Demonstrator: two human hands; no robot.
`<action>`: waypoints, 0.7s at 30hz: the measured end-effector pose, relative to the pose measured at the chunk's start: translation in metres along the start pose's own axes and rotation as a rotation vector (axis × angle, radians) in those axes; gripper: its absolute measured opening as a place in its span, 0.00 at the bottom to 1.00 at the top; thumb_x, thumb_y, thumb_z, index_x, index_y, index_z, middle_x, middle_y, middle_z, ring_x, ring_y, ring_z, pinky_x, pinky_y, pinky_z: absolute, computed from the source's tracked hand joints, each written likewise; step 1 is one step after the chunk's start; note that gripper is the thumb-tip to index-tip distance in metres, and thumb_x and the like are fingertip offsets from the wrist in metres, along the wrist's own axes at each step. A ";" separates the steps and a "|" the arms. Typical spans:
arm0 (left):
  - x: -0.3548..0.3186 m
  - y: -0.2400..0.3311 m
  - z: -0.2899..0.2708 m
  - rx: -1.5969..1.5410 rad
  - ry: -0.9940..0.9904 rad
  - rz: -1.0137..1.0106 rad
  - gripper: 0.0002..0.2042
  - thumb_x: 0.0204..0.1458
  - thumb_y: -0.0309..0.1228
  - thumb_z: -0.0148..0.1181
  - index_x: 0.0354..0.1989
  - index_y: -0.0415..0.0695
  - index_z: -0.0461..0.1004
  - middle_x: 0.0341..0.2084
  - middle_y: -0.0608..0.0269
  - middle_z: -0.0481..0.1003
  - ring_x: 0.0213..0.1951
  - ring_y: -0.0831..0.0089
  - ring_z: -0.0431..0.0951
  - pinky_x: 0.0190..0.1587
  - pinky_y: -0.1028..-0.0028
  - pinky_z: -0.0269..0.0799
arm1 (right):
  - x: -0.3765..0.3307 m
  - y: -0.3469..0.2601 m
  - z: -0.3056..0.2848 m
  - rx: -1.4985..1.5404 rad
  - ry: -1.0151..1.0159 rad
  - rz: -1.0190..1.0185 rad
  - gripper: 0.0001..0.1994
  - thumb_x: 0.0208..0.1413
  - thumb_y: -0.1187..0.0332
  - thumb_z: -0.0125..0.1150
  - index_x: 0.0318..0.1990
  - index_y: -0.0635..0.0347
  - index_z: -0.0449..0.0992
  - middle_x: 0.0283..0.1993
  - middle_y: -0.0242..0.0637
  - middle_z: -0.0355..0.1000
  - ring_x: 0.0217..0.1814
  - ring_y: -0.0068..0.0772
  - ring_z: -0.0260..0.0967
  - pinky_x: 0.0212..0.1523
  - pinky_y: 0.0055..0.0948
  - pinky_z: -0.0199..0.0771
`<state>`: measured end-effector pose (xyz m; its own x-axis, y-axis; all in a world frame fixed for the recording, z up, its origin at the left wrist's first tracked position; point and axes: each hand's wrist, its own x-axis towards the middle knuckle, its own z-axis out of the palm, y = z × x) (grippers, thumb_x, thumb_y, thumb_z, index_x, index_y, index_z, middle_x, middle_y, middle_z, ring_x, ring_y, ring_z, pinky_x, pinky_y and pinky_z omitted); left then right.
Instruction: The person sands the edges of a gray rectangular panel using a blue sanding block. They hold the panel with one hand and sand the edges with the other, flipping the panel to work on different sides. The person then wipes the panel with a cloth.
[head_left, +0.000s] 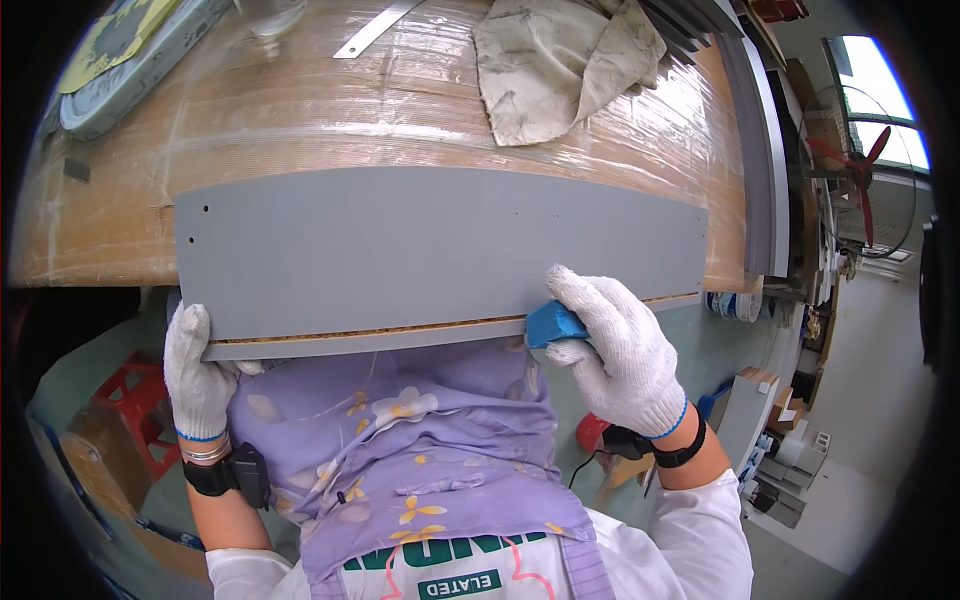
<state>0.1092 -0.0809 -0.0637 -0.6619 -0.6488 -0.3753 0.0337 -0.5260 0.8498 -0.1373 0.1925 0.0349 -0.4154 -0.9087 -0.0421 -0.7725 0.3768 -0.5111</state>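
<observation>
A long grey board [400,250] lies across the wrapped table top, its near edge overhanging toward me. Along that near side runs a narrow groove [370,334] showing raw brown wood, and two small dark holes mark the left end. My left hand [195,370], in a white knitted glove, grips the board's near left corner, thumb on top; its other fingers are partly hidden. In my gloved right hand [620,350] is a small blue block [555,325], pinched between thumb and fingers. The block touches the board's near edge, right of its middle.
A stained beige cloth [550,75] and a metal ruler [375,30] lie on the plastic-wrapped table [330,120] beyond the board. Grey panels [765,170] line its right side. A red stool [140,405] stands at lower left, a fan [862,170] at far right.
</observation>
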 end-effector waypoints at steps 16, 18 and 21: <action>0.002 0.000 -0.002 -0.025 -0.003 -0.023 0.17 0.65 0.40 0.47 0.52 0.39 0.66 0.29 0.60 0.75 0.21 0.75 0.76 0.17 0.79 0.70 | 0.007 -0.007 0.000 -0.009 -0.028 0.019 0.27 0.49 0.73 0.66 0.58 0.63 0.67 0.46 0.49 0.71 0.47 0.52 0.72 0.48 0.40 0.73; 0.002 0.001 -0.002 -0.001 -0.026 -0.013 0.17 0.65 0.40 0.47 0.51 0.39 0.66 0.29 0.59 0.75 0.21 0.75 0.76 0.17 0.79 0.70 | 0.006 -0.006 -0.002 -0.026 -0.033 0.026 0.27 0.48 0.73 0.66 0.58 0.63 0.68 0.46 0.49 0.71 0.47 0.52 0.72 0.48 0.40 0.73; 0.002 0.000 -0.002 0.010 -0.024 -0.002 0.17 0.65 0.40 0.47 0.51 0.39 0.66 0.29 0.59 0.75 0.21 0.75 0.76 0.17 0.80 0.71 | 0.004 -0.006 -0.002 -0.054 -0.027 0.023 0.27 0.48 0.74 0.66 0.58 0.62 0.68 0.47 0.49 0.71 0.47 0.52 0.72 0.48 0.40 0.73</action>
<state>0.1093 -0.0830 -0.0651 -0.6797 -0.6345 -0.3680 0.0253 -0.5217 0.8527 -0.1349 0.1867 0.0393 -0.4212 -0.9037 -0.0766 -0.7879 0.4064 -0.4626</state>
